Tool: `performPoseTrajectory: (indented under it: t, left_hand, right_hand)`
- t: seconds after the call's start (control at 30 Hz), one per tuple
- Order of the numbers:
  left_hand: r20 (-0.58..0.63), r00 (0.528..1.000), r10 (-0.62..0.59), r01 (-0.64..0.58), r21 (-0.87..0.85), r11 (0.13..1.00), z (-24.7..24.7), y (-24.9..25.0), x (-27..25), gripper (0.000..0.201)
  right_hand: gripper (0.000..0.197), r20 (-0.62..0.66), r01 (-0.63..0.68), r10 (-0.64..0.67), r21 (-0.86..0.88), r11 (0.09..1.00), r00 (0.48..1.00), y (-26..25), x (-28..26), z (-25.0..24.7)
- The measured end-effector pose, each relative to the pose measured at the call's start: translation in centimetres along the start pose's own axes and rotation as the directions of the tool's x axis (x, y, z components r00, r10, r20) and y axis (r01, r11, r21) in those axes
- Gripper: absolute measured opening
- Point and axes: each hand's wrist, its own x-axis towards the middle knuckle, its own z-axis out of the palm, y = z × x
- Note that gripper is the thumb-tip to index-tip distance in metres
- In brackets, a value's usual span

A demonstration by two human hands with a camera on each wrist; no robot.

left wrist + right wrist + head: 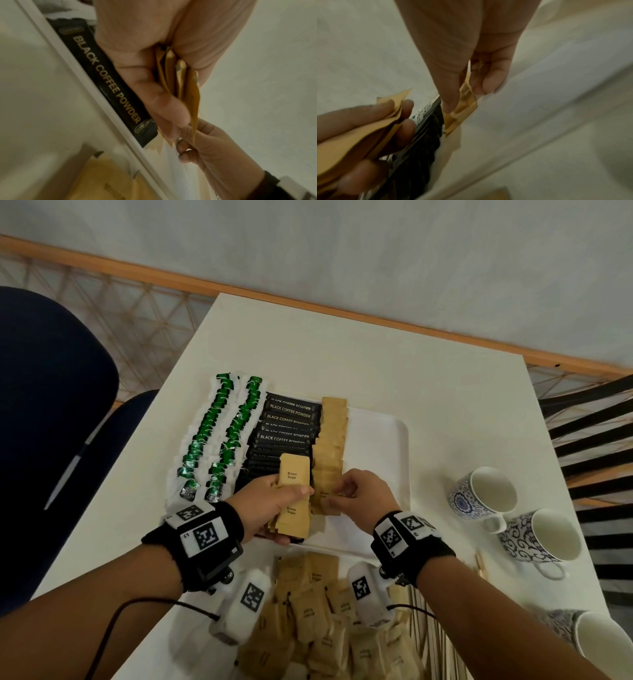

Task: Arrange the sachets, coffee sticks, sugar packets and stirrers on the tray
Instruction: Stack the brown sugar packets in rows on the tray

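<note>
On the white surface the tray carries rows of sachets, coffee sticks and sugar packets, the left grip holding a sugar stack while the right grip pinches 1 row packet.

sugar packets lie right of coffee sticks on tray.

Paper, foil, plastic and glazed ware on a matt white table.

Sugar packets: matt brown kraft paper, creased. Coffee sticks: black film with a slight sheen and gold print. Tea sachets: white paper with glossy green tags. Tray: smooth white plastic. Cups: glossy glazed ceramic. Wristbands: black cloth.
</note>
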Motion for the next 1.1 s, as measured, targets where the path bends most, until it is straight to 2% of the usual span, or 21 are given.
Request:
performPoseTrajectory:
  t: [0.17, 0.27, 0.33, 0.43, 0.5, 0.57, 0.67, 0.77, 0.93, 1.1]
  left_hand:
    - [0.056, 0.998, -0.006, 0.003, 0.048, 0.999, 0.6, 0.0, 0.2, 0.030]
    - [0.113, 0.994, 0.004, -0.013, 0.074, 0.997, 1.2, 0.1, 0.3, 0.023]
    - [0.146, 0.989, 0.025, -0.037, 0.084, 0.996, 1.6, 0.3, 0.0, 0.025]
    - [0.135, 0.990, 0.045, -0.053, 0.057, 0.997, 1.5, 0.5, -0.3, 0.039]
    - [0.105, 0.994, 0.037, -0.037, 0.007, 0.999, 0.9, 0.4, -0.4, 0.025]
    - [0.068, 0.998, 0.014, -0.010, -0.055, 0.998, 0.1, 0.5, -0.5, 0.013]
    - [0.020, 1.000, -0.017, 0.020, -0.148, 0.989, -1.2, 0.6, -0.7, 0.015]
    - [0.026, 0.999, -0.023, 0.029, -0.266, 0.964, -2.1, 0.6, -0.7, 0.021]
    - [0.057, 0.998, 0.005, 0.017, -0.373, 0.928, -2.4, 1.0, -0.7, 0.031]
    - [0.030, 1.000, 0.009, 0.003, -0.378, 0.926, -2.2, 1.1, -0.4, 0.032]
  right_hand:
    - [0.015, -0.094, 0.030, -0.011, 0.211, 0.977, 0.996, -0.7, -1.0, -1.1]
    - [0.005, 0.057, 0.017, -0.039, 0.346, 0.938, 0.998, -2.3, -1.7, -1.6]
    - [0.007, 0.130, -0.020, -0.040, 0.433, 0.901, 0.991, -2.9, -2.0, -1.7]
    - [0.014, 0.078, -0.071, 0.030, 0.599, 0.798, 0.996, -2.5, -1.9, -2.5]
    - [0.016, 0.049, -0.099, 0.088, 0.639, 0.763, 0.995, -1.7, -1.6, -3.3]
    - [0.015, 0.076, -0.142, 0.120, 0.565, 0.813, 0.990, -0.7, -1.7, -3.8]
    - [0.015, 0.147, -0.194, 0.150, 0.360, 0.912, 0.978, 0.2, -2.1, -3.0]
    - [0.014, 0.185, -0.188, 0.146, 0.238, 0.953, 0.972, 0.2, -2.4, -1.7]
    - [0.022, 0.103, -0.137, 0.131, 0.051, 0.989, 0.986, -0.1, -1.6, -0.7]
    - [0.025, 0.011, -0.129, 0.128, 0.046, 0.991, 0.992, -0.6, -1.2, -0.2]
